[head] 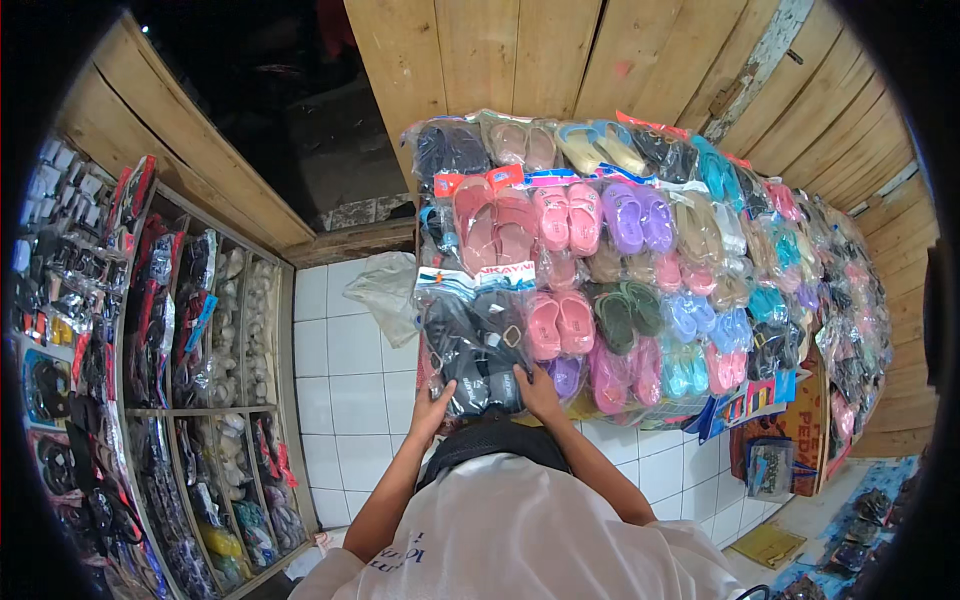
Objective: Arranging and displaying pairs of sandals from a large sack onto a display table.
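A pair of black sandals in a clear plastic bag [480, 352] lies at the near left end of a display covered with bagged footwear. My left hand [433, 409] grips the bag's lower left edge, and my right hand [536, 390] holds its lower right edge. Just beyond are bagged red sandals [495, 225]. Pink clogs [560, 324] are to the right of the black pair, with dark green clogs [628, 315] farther right. Purple clogs [565, 375] sit close to my right hand, partly hidden by it.
A shelf unit [289, 390] with compartments of packed footwear stands at left. A crumpled translucent plastic bag [386, 292] lies by the display's left end, over the white tiled floor [341, 397]. Wooden plank walls [555, 60] rise behind. A dark doorway [300, 112] opens at upper left.
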{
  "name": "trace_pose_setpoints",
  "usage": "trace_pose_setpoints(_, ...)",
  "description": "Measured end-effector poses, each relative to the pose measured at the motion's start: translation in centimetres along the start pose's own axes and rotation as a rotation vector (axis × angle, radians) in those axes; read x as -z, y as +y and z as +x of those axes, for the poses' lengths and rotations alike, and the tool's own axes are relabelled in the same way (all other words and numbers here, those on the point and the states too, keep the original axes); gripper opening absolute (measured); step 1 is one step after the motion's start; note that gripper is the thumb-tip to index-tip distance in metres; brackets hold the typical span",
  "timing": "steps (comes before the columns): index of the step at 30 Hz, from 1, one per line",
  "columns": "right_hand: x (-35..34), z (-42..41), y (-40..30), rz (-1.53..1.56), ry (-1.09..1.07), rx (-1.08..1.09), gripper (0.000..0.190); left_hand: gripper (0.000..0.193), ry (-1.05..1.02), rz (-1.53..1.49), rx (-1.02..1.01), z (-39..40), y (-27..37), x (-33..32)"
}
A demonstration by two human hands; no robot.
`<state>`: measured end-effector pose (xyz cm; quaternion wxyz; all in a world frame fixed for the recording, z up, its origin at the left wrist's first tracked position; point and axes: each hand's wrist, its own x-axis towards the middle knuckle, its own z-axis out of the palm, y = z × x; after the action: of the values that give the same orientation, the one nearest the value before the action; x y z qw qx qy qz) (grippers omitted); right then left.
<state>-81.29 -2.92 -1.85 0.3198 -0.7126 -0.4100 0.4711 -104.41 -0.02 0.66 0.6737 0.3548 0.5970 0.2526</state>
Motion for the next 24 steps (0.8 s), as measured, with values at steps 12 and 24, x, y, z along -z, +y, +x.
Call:
trace_pose_setpoints(12, 0.8, -1.8, -3.4, -0.523, 0.178, 0.231, 0.05, 0.077, 0.13, 0.874, -0.479, 2.1, 4.1, 0.5)
trace_pose_setpoints(24, 2.4, -2.9, -6.6, -0.416, 0.102, 0.44, 0.054, 0.077, 0.088, 0.945, -0.277, 3.3, 4.2, 0.8)
